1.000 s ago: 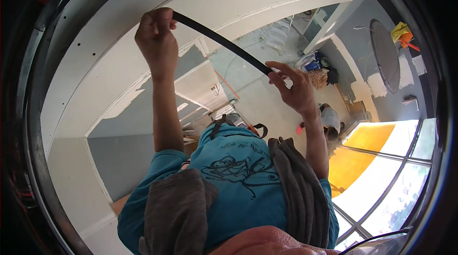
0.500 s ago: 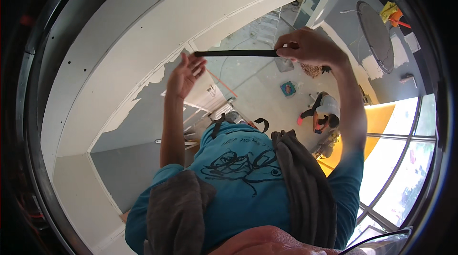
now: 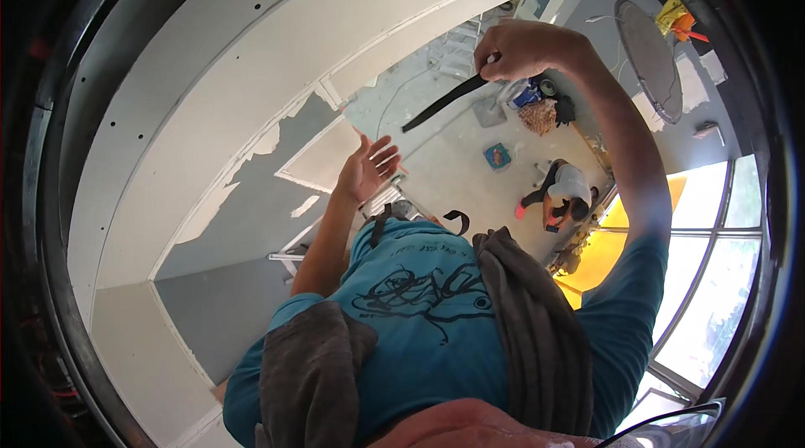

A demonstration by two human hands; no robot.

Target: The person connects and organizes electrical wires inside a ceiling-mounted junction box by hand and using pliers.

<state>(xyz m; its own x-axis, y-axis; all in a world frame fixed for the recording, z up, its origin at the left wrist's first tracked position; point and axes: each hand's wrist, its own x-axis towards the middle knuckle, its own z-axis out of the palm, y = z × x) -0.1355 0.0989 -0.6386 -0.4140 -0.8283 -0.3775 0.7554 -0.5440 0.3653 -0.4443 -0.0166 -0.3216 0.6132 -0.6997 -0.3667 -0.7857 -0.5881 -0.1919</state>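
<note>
Strip (image 3: 443, 104), black and slim, is up in the air between the two hands, gripped at one end by the right hand (image 3: 530, 51). Its free end slants down toward the left hand (image 3: 369, 171), which is empty, fingers spread, near but not touching. Beyond, a person (image 3: 570, 186) crouches on the floor (image 3: 453, 170).

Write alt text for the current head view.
The person's right hand holds a black strip, its free end near the open, empty left hand. Below is their blue T-shirt; beyond, another person bends forward above a pale floor.
</note>
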